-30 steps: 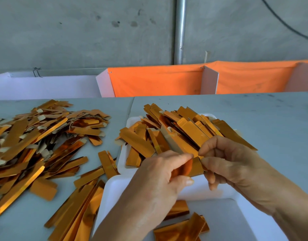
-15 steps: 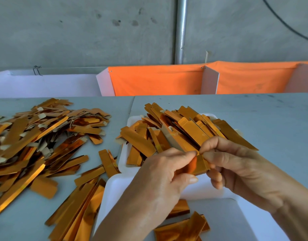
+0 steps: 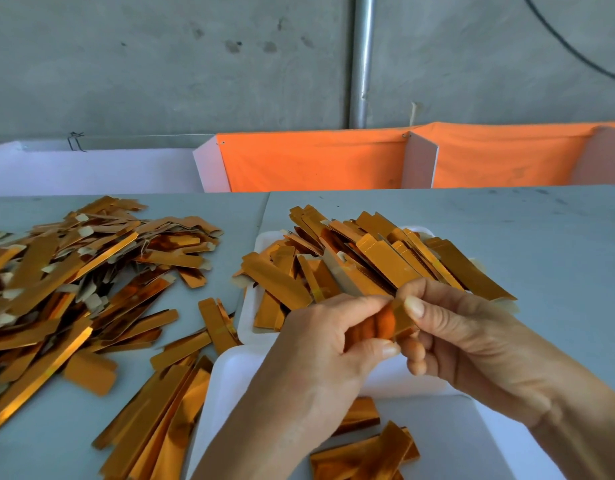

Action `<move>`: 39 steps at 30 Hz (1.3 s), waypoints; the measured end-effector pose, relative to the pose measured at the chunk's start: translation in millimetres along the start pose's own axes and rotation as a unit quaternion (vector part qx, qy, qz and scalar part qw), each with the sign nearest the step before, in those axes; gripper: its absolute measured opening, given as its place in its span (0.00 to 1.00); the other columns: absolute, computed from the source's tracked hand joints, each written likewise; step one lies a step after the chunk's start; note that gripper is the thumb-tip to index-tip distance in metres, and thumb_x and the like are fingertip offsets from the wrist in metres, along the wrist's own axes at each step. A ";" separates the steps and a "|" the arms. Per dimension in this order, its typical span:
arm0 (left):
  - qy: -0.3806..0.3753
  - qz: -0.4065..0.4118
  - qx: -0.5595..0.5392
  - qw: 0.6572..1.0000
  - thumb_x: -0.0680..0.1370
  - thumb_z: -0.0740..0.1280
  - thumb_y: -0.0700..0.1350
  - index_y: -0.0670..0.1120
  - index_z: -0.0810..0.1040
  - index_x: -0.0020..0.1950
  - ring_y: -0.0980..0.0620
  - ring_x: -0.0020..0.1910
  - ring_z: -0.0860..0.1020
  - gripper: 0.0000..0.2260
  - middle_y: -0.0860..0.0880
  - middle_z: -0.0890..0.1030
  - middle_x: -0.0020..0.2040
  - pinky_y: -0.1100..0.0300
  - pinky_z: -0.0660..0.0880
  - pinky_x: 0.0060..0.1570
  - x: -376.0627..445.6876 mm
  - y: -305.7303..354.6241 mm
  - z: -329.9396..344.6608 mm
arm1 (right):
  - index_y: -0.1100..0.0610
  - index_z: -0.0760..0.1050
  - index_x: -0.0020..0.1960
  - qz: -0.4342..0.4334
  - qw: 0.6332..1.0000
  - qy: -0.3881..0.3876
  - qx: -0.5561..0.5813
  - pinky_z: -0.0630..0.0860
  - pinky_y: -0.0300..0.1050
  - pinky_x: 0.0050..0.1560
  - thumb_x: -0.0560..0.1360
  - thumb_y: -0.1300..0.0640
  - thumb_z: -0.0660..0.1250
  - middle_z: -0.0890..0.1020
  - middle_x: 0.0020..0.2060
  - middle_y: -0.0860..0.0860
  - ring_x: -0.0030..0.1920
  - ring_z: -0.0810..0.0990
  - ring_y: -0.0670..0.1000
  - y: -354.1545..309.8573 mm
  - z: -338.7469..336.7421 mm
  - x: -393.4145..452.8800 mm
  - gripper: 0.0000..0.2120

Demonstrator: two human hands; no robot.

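1. Both hands meet at centre frame, just above the far rim of the near white tray (image 3: 226,375). Between them is 1 small gold foil piece (image 3: 398,322), held up off the table (image 3: 541,237) and touching neither tray.
2. The left hand (image 3: 328,344) is curled round the piece's left end, with its forefinger over the top and its thumb underneath. The right hand (image 3: 479,344) pinches the right end, thumb pressed flat on the top face and fingers tucked below.
3. What's changed: 1 second ago the piece sat flatter between the 2 hands, with just a sliver of gold showing. Now it has puffed open in the middle and shows an orange-lit inside, and the right thumb has slid up onto the top edge.
4. So the shaping looks about halfway: the blank is being squeezed into a sleeve or folded over. Which of those it is can't really be told, since the left hand's fingers cover most of it.
5. The next stop is likely the near tray, where a few finished gold pieces (image 3: 372,452) lie at lower centre.
6. There's plenty left to do: a stack of flat blanks (image 3: 379,261) fills the far tray (image 3: 264,239) at centre right, and a big loose heap (image 3: 67,271) covers the left of the frame.
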State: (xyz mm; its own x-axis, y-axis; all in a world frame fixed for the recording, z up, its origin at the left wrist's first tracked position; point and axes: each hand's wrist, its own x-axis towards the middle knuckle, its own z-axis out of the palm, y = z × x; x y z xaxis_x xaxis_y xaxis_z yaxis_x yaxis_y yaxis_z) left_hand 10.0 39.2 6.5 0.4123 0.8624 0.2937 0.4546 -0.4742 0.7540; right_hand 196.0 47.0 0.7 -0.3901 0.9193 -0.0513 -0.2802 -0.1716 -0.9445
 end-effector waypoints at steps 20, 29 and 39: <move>-0.024 0.011 0.022 0.999 0.78 0.61 0.36 0.75 0.37 0.68 0.83 0.63 0.40 0.43 0.77 0.40 0.70 0.89 0.44 0.53 -3.1 9.2 10.6 | 0.64 0.76 0.53 0.028 0.999 0.004 0.025 0.81 0.49 0.42 0.52 0.59 0.85 0.81 0.42 0.62 0.41 0.83 0.59 -5.3 4.6 -2.8 0.33; 0.082 -0.055 -0.199 0.975 0.75 0.70 0.48 0.63 0.74 0.58 0.67 0.53 0.78 0.16 0.64 0.82 0.52 0.72 0.74 0.49 4.3 0.5 10.9 | 0.52 0.73 0.49 -0.019 0.929 0.079 -0.360 0.80 0.42 0.45 0.62 0.59 0.80 0.84 0.41 0.49 0.44 0.83 0.46 6.1 22.1 2.2 0.22; 0.051 -0.122 -0.073 0.989 0.81 0.56 0.45 0.58 0.76 0.57 0.67 0.48 0.78 0.12 0.60 0.82 0.47 0.72 0.73 0.44 3.8 -0.6 7.3 | 0.44 0.79 0.50 -0.143 0.942 0.166 -0.254 0.77 0.41 0.37 0.68 0.44 0.74 0.82 0.43 0.48 0.43 0.82 0.47 -1.2 10.9 -3.6 0.12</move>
State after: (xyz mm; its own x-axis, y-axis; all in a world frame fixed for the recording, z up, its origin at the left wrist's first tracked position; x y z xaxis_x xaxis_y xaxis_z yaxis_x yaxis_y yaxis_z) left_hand 17.1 41.4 2.9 0.2195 0.9649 0.1439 0.4091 -0.2249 0.8843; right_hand 188.2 40.1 5.6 -0.0437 0.9769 0.2093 0.1556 0.2136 -0.9644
